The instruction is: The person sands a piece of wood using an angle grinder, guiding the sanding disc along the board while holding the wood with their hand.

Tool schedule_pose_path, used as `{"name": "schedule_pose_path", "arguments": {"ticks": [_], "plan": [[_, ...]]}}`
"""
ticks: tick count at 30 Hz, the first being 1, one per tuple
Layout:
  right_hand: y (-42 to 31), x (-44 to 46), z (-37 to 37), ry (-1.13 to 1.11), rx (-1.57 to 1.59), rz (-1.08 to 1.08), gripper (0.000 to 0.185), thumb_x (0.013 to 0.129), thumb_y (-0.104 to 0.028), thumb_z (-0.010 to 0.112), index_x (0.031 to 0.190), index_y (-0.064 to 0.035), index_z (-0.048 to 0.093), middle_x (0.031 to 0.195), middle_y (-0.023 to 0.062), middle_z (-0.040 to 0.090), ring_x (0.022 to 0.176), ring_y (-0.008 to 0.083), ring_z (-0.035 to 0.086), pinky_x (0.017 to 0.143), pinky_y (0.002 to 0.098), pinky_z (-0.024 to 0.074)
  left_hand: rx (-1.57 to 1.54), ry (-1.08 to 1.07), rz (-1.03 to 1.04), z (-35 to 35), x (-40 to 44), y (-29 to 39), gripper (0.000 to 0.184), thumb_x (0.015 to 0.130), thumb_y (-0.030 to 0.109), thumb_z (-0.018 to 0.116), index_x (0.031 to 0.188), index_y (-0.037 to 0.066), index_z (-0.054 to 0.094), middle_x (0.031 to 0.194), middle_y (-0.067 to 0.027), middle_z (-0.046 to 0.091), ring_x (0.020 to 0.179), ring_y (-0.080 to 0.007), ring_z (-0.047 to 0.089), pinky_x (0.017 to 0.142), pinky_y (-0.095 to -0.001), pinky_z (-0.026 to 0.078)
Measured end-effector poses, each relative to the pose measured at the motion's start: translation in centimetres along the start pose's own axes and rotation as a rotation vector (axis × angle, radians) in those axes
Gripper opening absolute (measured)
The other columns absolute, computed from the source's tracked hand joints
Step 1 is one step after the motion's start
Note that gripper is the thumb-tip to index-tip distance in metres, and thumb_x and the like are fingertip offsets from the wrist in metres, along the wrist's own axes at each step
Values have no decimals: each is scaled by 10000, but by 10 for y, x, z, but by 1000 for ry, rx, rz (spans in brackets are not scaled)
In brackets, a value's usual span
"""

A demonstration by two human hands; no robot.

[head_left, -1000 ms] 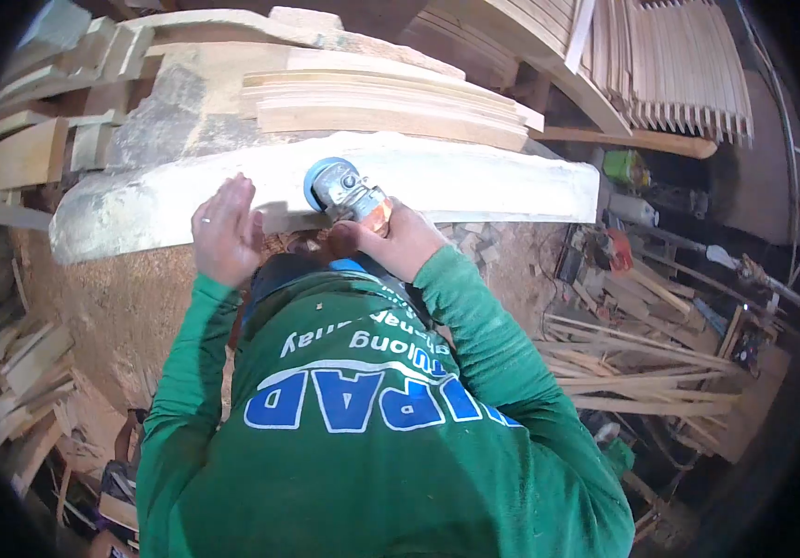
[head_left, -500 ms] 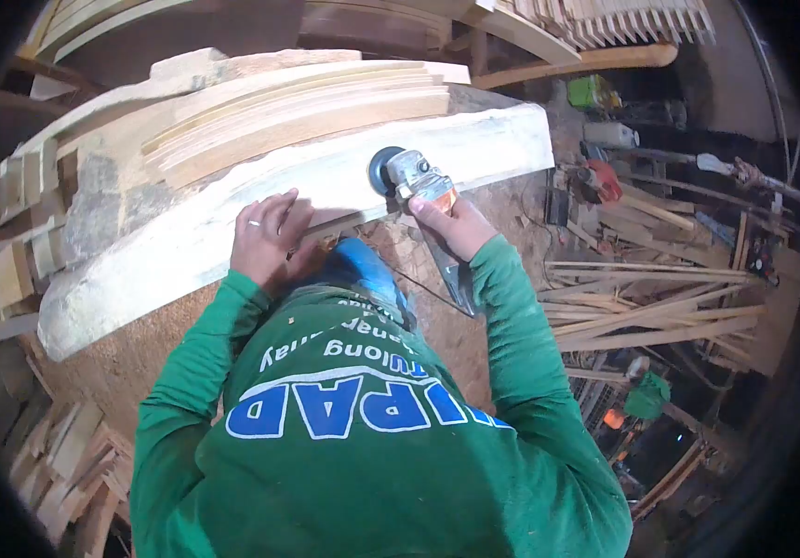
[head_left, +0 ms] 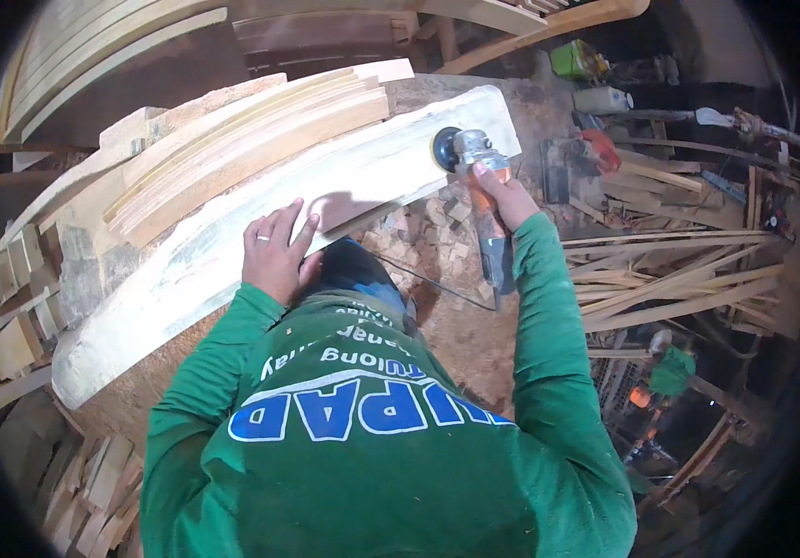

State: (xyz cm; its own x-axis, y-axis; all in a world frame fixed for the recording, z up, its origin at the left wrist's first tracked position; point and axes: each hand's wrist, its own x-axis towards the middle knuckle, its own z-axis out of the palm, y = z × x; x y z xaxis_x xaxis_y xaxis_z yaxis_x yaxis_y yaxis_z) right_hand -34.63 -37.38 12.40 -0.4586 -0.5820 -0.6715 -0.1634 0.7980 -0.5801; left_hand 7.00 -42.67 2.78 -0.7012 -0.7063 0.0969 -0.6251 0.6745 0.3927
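A long pale wooden board [head_left: 186, 270] lies slantwise across the bench in front of me. My right hand [head_left: 509, 197] is wrapped around an orange and grey angle grinder [head_left: 493, 237], whose round disc [head_left: 444, 149] is at the board's right end. Whether the disc touches the wood I cannot tell. My left hand [head_left: 274, 251] rests with fingers spread on the board's near edge, left of the grinder; a ring shows on one finger. A dark cord [head_left: 437, 290] runs from the grinder's rear end towards my body.
Stacked curved wood strips [head_left: 260, 139] lie just beyond the board. Wood offcuts [head_left: 451, 219] litter the ground near my body. Long thin sticks [head_left: 670, 270] are piled at the right, below a red tool [head_left: 597, 151]. More cut blocks [head_left: 23, 307] stand at the left.
My right hand has carried the grinder rightward along the board towards its end. My left hand stays on the near edge, its fingers shifted slightly. The view has turned somewhat.
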Motion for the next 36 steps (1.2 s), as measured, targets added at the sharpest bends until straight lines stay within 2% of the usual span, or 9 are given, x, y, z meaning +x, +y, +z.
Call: {"name": "schedule_pose_path", "arguments": {"ticks": [8,10,13,19,26,28,30,31,36], "plan": [[12,-27,3,-10,-17,-60,708,983,-660,699,1291,-24,747,1099,138,766,956,219,713,883,376,559,28,-7,20,-1,10,8,731,814,328,849,1491,181,614,1607,-110,508,1384,-311,521,1126,-544,377],[37,-19,31,-23,-113,-117,630,997,-621,709,1232,-38,761,995,45,731,867,139,645,802,331,534,29,5,29,-2,10,9,730,817,327,847,1493,180,612,1605,-117,510,1380,-319,524,1120,-540,376],[-1,-59,52,-165,-160,-90,778,913,-698,740,1241,7,752,1057,177,780,977,271,740,896,410,563,32,4,34,0,9,9,744,820,319,853,1505,175,601,1612,-127,509,1373,-343,533,1116,-546,376],[16,-44,16,71,-42,-112,744,906,-701,726,1147,0,789,949,181,777,944,258,736,877,415,543,70,14,56,3,9,9,746,830,331,852,1512,171,596,1603,-135,514,1351,-345,542,1096,-538,386],[69,-19,-34,333,59,-173,735,962,-685,679,1176,10,785,1062,131,783,1002,253,713,925,387,530,60,-8,68,-5,6,7,760,810,289,872,1509,172,598,1600,-109,517,1361,-313,544,1087,-516,392],[86,-34,-23,426,263,-286,738,982,-674,669,1158,33,786,1080,118,782,1003,231,702,934,382,524,-8,-44,52,-13,1,8,643,836,224,844,1442,158,642,1543,-129,580,1305,-326,607,1060,-498,458],[84,-60,-22,441,289,-205,751,992,-669,665,1143,57,781,1072,111,774,1002,201,685,930,370,520,-80,-46,72,-11,-7,2,556,858,196,818,1393,148,672,1490,-152,628,1261,-345,645,1039,-493,500],[82,-72,-19,452,305,-161,758,997,-667,663,1136,69,779,1068,108,770,1001,186,676,929,365,518,-106,57,127,-21,-3,4,418,921,177,761,1333,137,707,1326,-161,732,1121,-355,723,941,-475,578],[89,-90,-17,419,328,-242,725,1015,-616,685,1222,78,738,1063,82,732,958,142,637,877,332,510,-125,-68,-66,-43,0,-4,293,1001,231,684,1276,155,748,1124,-119,803,954,-323,779,793,-448,622]]}}
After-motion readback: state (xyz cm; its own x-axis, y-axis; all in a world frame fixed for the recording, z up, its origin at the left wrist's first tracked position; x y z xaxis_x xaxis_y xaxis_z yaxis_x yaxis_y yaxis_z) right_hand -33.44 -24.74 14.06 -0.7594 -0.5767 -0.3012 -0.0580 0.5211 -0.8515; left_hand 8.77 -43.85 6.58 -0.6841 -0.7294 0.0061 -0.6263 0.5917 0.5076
